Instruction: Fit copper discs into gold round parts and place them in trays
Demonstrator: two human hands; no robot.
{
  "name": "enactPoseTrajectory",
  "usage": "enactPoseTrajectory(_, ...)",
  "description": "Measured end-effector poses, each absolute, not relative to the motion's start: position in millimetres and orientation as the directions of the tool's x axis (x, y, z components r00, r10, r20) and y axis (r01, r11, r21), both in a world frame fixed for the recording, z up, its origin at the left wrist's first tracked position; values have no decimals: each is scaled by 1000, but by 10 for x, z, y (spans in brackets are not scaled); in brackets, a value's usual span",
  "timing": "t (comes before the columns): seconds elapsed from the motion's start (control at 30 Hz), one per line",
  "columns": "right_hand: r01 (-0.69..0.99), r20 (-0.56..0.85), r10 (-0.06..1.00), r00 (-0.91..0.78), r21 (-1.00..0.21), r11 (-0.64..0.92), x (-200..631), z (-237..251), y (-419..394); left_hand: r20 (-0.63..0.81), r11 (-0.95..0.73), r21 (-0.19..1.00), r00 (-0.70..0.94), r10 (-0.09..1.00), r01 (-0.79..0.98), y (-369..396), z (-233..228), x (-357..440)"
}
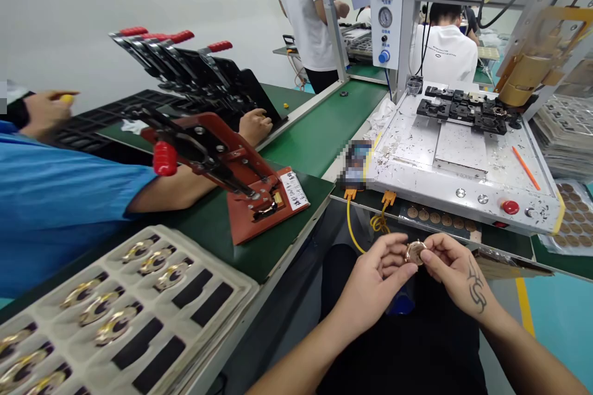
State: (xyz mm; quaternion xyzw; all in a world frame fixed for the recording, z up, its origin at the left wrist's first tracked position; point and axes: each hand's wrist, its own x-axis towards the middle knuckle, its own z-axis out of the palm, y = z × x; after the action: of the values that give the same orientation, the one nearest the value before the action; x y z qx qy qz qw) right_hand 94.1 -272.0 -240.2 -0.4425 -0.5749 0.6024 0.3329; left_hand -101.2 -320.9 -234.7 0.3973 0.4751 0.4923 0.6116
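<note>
Above my lap, both hands pinch a small gold watch case point(416, 252) by its edges. My left hand point(377, 271) has fingers and thumb closed on its left side. My right hand point(447, 262), with a dark tattoo near the wrist, grips its right side between thumb and fingers. Beyond my hands stands a white press machine point(445, 166), a black jig point(472, 111) lying on its bed under a brass-coloured cylinder point(521, 77). To the left, a beige tray point(245, 287) holds several gold watch cases in its pockets.
A red-brown toggle clamp fixture point(241, 222) stands on the green bench, with several red-handled clamps point(176, 43) behind it. A co-worker's blue sleeve point(69, 197) and hands reach in from the left. An orange stick point(525, 168) lies on the machine bed. Yellow cables point(349, 222) hang below.
</note>
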Motion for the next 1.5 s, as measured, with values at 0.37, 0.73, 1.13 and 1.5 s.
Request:
enactPoseTrajectory(0.37,116,-83,893,-442,-993,-35,838,-2375,-2792,-137,138,987,21,990,-85,-3273,-2179,-1054)
enactPoseTrajectory(0.73,157,377,509,-774,-665,730,756,-2250,-2431,-83,87,993,-47,995,83,-3355,-2049,-1270)
enactPoseTrajectory(1.13,91,498,570,-654,-695,713,36,-2120,-2030,682,-310,497,-144,717,811,-2894,-1053,-3269)
enactPoseTrajectory(1.5,-8,424,523,-739,-783,623,-1079,-2147,-1743,595,-150,722,-495,633,676,-2399,-371,-4057)
